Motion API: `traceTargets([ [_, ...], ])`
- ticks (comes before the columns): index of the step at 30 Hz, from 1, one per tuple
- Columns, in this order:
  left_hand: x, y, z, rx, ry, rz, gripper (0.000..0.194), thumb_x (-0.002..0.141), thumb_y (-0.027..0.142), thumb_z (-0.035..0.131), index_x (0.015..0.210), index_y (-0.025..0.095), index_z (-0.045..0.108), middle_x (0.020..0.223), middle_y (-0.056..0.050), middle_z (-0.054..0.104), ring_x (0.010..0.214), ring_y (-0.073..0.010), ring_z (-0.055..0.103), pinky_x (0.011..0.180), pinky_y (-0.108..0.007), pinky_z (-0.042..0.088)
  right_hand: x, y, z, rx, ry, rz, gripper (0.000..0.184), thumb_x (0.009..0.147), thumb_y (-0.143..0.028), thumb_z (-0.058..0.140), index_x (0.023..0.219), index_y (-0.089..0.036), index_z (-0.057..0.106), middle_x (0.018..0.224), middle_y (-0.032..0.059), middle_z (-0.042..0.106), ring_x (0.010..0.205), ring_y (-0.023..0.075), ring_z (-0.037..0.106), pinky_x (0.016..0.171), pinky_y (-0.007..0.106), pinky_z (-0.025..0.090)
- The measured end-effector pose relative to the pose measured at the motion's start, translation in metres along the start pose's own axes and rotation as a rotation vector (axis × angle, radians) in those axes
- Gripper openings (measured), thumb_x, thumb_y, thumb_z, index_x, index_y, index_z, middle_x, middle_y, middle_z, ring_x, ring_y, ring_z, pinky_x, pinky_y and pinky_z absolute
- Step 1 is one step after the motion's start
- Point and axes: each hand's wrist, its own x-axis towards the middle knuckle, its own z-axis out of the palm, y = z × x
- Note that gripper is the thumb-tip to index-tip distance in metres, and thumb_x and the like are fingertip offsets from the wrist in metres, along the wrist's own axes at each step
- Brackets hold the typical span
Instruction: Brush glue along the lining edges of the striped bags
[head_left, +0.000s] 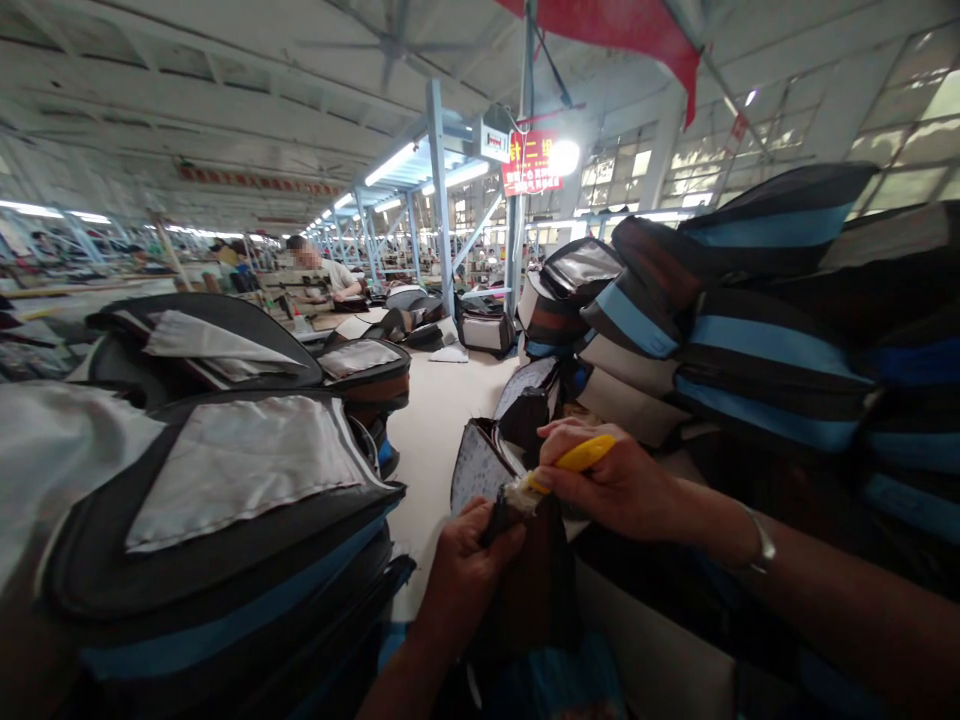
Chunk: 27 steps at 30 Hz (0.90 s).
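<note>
Right hand clamped on yellow-handled tool, tip meeting frayed white threads at top edge of dark bag panel. Left hand pinches same edge from below, just beside tool tip. Stacked bags flank table.

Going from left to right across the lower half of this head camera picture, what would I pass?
Stack of dark bag panels with grey lining → left hand pinching dark fabric → right hand gripping a yellow-handled tool → silver bracelet → pile of black and blue striped bags.
</note>
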Motion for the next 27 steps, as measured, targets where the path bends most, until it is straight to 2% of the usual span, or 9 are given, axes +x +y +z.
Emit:
traceTargets([
  [2, 0.001, 0.003, 0.002, -0.002, -0.01, -0.003, 0.02, 0.088, 0.036, 0.065, 0.084, 0.016, 0.069, 0.086, -0.001, 0.054, 0.086, -0.0179, 0.055, 0.077, -0.027, 0.044, -0.001, 0.001, 0.0, -0.058, -0.053, 0.006, 0.019, 0.096, -0.03, 0.057, 0.08, -0.019, 0.058, 0.074, -0.001, 0.058, 0.073, 0.0136, 0.054, 0.089, 0.034, 0.045],
  [5, 0.0, 0.006, 0.004, 0.0, -0.035, 0.002, 0.019, 0.089, 0.035, 0.064, 0.085, 0.017, 0.069, 0.086, -0.001, 0.055, 0.086, -0.0175, 0.055, 0.076, -0.026, 0.043, -0.002, 0.003, -0.004, -0.055, -0.009, 0.04, 0.022, 0.097, -0.031, 0.056, 0.079, -0.019, 0.058, 0.073, -0.0004, 0.058, 0.073, 0.0136, 0.055, 0.085, 0.032, 0.045],
  [10, 0.003, 0.004, 0.003, 0.116, -0.018, 0.075, 0.02, 0.09, 0.036, 0.063, 0.082, 0.018, 0.068, 0.081, 0.0, 0.054, 0.08, -0.0161, 0.055, 0.072, -0.025, 0.042, -0.001, 0.006, -0.013, -0.069, -0.02, 0.109, 0.023, 0.095, -0.034, 0.055, 0.079, -0.018, 0.057, 0.072, 0.0006, 0.059, 0.066, 0.0123, 0.054, 0.065, 0.026, 0.043],
  [13, 0.006, 0.002, -0.002, 0.246, 0.064, 0.119, 0.024, 0.091, 0.04, 0.063, 0.08, 0.019, 0.067, 0.079, 0.0, 0.055, 0.077, -0.0163, 0.056, 0.07, -0.026, 0.043, 0.0, 0.023, -0.023, -0.177, 0.063, 0.189, 0.027, 0.095, -0.038, 0.053, 0.077, -0.018, 0.056, 0.066, -0.0007, 0.057, 0.061, 0.0117, 0.053, 0.064, 0.025, 0.042],
  [15, 0.006, -0.002, -0.006, 0.362, 0.192, 0.146, 0.025, 0.09, 0.044, 0.064, 0.087, 0.019, 0.069, 0.082, 0.0, 0.058, 0.079, -0.0178, 0.059, 0.073, -0.028, 0.046, -0.004, 0.044, -0.027, -0.213, 0.111, 0.304, 0.031, 0.096, -0.043, 0.052, 0.078, -0.018, 0.058, 0.067, -0.0003, 0.059, 0.061, 0.0123, 0.055, 0.064, 0.025, 0.042],
  [18, -0.004, -0.015, -0.009, 0.486, 0.308, 0.19, 0.031, 0.088, 0.048, 0.065, 0.103, 0.022, 0.069, 0.09, -0.002, 0.063, 0.086, -0.0208, 0.063, 0.08, -0.032, 0.05, -0.023, 0.091, -0.02, -0.246, 0.069, 0.456, 0.033, 0.093, -0.047, 0.053, 0.081, -0.017, 0.063, 0.066, 0.0012, 0.062, 0.06, 0.0143, 0.058, 0.06, 0.025, 0.042],
  [22, -0.036, -0.049, -0.003, 0.449, 0.269, 0.156, 0.028, 0.091, 0.047, 0.061, 0.106, 0.024, 0.068, 0.095, -0.001, 0.069, 0.088, -0.0198, 0.067, 0.077, -0.029, 0.056, -0.059, 0.16, 0.006, -0.25, 0.03, 0.559, 0.027, 0.092, -0.039, 0.056, 0.087, -0.016, 0.068, 0.067, 0.0022, 0.065, 0.06, 0.0149, 0.06, 0.06, 0.026, 0.045],
  [25, -0.06, -0.078, 0.001, 0.469, 0.211, 0.136, 0.025, 0.093, 0.045, 0.059, 0.102, 0.024, 0.07, 0.092, -0.001, 0.071, 0.086, -0.0185, 0.069, 0.076, -0.027, 0.058, -0.079, 0.201, 0.025, -0.247, 0.017, 0.607, 0.024, 0.093, -0.037, 0.06, 0.092, -0.014, 0.068, 0.078, 0.0027, 0.068, 0.07, 0.015, 0.064, 0.073, 0.031, 0.052],
  [27, -0.072, -0.096, 0.003, 0.527, 0.235, 0.181, 0.027, 0.093, 0.047, 0.059, 0.101, 0.024, 0.071, 0.091, -0.001, 0.072, 0.085, -0.0186, 0.069, 0.076, -0.027, 0.058, -0.087, 0.222, 0.037, -0.235, 0.023, 0.626, 0.026, 0.095, -0.038, 0.06, 0.095, -0.013, 0.068, 0.088, 0.005, 0.07, 0.083, 0.0166, 0.066, 0.084, 0.036, 0.053],
])
